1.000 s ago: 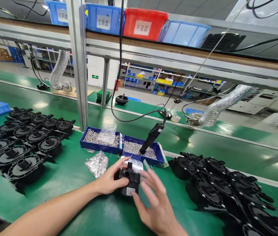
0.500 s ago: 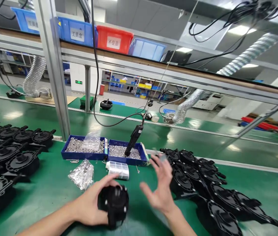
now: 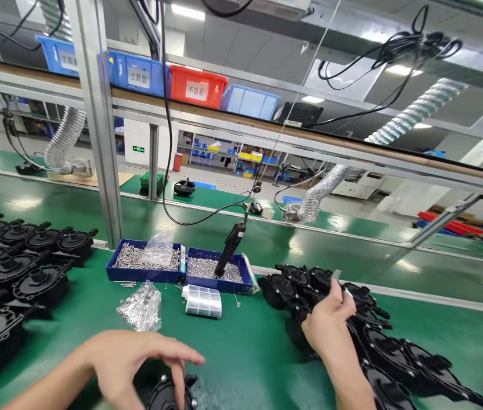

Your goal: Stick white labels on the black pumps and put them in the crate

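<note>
My left hand (image 3: 134, 361) arches over a round black housing (image 3: 166, 397) with silver screws, cut off by the lower edge. Its fingers are apart, one reaching down in front of the housing; whether it touches is unclear. Over the right-hand group of black housings (image 3: 388, 348), my right hand (image 3: 333, 324) has its fingers pinched together. A small clear piece (image 3: 336, 275), like a sticker, sticks up from the fingertips. A roll of silvery labels (image 3: 204, 302) lies on the green bench between the hands, beyond them.
Blue trays hold screws (image 3: 141, 257) and small nuts (image 3: 201, 267). A black electric screwdriver (image 3: 230, 250) hangs with its tip over the nut tray. A clear bag of small metal parts (image 3: 141, 307) lies nearby. More black housings (image 3: 40, 285) stand left. A metal post (image 3: 100, 125) rises behind.
My left hand has loosened from the black housing, which is now lower in view. My right hand has moved right, over the housings, and its spread fingers have closed into a pinch.
</note>
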The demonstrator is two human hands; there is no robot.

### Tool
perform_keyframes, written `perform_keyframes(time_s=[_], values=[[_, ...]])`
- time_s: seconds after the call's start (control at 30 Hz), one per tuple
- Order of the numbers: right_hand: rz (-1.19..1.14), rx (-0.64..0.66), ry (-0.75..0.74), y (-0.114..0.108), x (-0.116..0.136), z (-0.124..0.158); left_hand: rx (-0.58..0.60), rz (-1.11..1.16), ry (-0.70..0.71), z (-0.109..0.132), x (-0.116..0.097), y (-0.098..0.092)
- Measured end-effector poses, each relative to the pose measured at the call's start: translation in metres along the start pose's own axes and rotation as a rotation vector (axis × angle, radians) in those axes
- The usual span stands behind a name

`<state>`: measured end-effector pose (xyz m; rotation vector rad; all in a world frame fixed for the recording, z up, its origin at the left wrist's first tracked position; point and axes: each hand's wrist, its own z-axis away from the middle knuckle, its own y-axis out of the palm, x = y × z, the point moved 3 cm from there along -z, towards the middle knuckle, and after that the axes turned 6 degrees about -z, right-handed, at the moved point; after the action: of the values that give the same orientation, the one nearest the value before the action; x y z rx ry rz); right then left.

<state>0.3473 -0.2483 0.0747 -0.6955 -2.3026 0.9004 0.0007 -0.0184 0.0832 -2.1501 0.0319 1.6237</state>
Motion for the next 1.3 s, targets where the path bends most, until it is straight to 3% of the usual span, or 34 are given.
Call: perform_keyframes(time_s=[0.1, 0.2, 0.33, 0.47, 0.6, 0.73, 0.83, 0.9, 1.0, 1.13, 1.3], values=[[-0.155, 0.07, -0.11, -0.008, 0.024, 0.019, -0.235, 0.168, -0.15, -0.005, 0.036, -0.002], [-0.519, 0.173, -0.236, -0.008, 0.059, 0.046, -0.428, 0.279, -0.196, -0.02, 0.065, 0.0], [-0.874, 0.334, -0.348, 0.001, 0.107, 0.078, -0.416, 0.253, -0.097, -0.04, 0.079, -0.001], [-1.07, 0.432, -0.531, -0.001, 0.13, 0.081, -0.321, 0.215, -0.023, -0.043, 0.082, -0.002], [-0.915, 0.49, -0.569, -0.003, 0.127, 0.067, -0.289, 0.126, 0.002, -0.041, 0.079, 0.0], [-0.84, 0.518, -0.508, 0.001, 0.121, 0.062, -0.278, -0.007, 0.017, -0.043, 0.073, 0.003], [-0.848, 0.64, -0.461, 0.007, 0.118, 0.067, -0.327, -0.076, 0.003, -0.043, 0.072, 0.002], [-0.819, 0.696, -0.512, 0.013, 0.117, 0.07, -0.354, -0.145, 0.019, -0.042, 0.071, 0.0], [-0.755, 0.647, -0.594, 0.023, 0.109, 0.062, -0.325, -0.323, 0.024, -0.039, 0.069, 0.0], [-0.695, 0.511, -0.589, 0.031, 0.096, 0.042, -0.348, -0.472, 0.014, -0.037, 0.071, -0.001], [-0.722, 0.529, -0.577, 0.035, 0.095, 0.037, -0.374, -0.58, 0.108, -0.044, 0.073, -0.002]])
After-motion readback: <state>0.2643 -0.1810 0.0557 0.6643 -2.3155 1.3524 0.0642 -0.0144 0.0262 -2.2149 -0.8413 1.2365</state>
